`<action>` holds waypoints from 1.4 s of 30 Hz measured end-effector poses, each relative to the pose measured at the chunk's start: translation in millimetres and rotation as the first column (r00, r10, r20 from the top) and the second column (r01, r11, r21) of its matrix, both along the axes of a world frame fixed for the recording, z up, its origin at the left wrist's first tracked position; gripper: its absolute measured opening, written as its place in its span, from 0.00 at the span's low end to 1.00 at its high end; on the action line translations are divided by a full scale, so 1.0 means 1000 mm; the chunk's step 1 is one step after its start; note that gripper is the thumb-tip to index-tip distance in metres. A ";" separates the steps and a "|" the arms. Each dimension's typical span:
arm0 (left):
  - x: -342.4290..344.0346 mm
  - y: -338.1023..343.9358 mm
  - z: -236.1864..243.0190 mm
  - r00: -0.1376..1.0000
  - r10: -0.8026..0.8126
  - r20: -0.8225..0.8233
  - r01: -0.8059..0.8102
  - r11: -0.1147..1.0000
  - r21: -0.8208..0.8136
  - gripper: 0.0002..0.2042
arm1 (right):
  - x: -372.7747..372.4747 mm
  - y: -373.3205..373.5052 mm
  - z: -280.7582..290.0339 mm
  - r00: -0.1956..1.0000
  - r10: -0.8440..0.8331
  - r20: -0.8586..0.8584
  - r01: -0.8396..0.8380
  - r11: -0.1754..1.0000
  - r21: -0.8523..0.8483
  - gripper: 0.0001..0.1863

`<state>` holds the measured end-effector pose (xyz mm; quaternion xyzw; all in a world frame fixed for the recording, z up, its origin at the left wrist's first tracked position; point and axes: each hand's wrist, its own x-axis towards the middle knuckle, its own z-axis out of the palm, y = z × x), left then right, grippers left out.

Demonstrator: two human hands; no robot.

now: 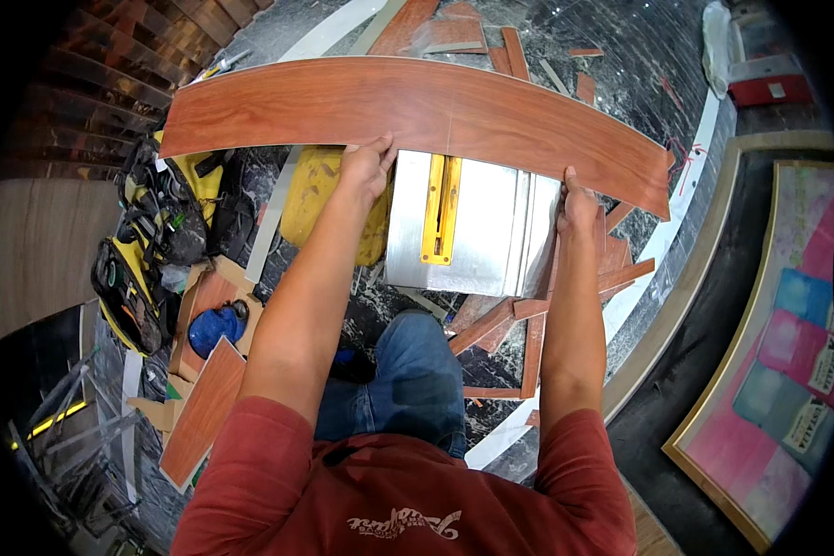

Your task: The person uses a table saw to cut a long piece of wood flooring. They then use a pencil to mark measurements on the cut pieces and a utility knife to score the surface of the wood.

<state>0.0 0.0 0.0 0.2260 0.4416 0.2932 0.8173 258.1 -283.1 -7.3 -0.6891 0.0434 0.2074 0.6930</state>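
A long reddish-brown wood-look floor plank point(296, 107) lies crosswise over the far part of a table saw point(482, 222). A thin line crosses the plank's face near its middle. My left hand point(369, 167) grips the near edge left of the saw's metal top, its fingers partly hidden under the board. At the saw's right side, my right hand point(578, 202) is closed on the same edge with the thumb up against it. The yellow slotted insert point(440, 218) shows on the near side of the plank; any blade beneath the board is hidden.
Plank offcuts point(505, 329) litter the dusty dark floor around the saw. On the left are black-and-yellow tool bags point(171, 204), an opened carton point(195, 296) with a blue round object point(218, 329), and a short plank piece point(204, 412). A framed colourful panel point(778, 371) stands right.
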 end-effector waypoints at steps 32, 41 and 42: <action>-0.002 -0.008 0.010 0.999 0.024 -0.028 -0.025 1.000 -0.015 0.16 | -0.005 -0.005 0.002 0.999 -0.037 -0.025 0.037 0.999 -0.022 0.11; -0.006 -0.012 0.017 1.000 0.000 -0.021 0.000 1.000 -0.009 0.17 | -0.009 -0.007 0.000 0.999 -0.035 -0.007 0.035 0.999 0.003 0.13; -0.007 -0.013 0.018 1.000 -0.001 -0.028 0.001 1.000 -0.008 0.17 | -0.008 -0.009 -0.002 0.999 -0.038 0.002 0.038 0.999 -0.012 0.14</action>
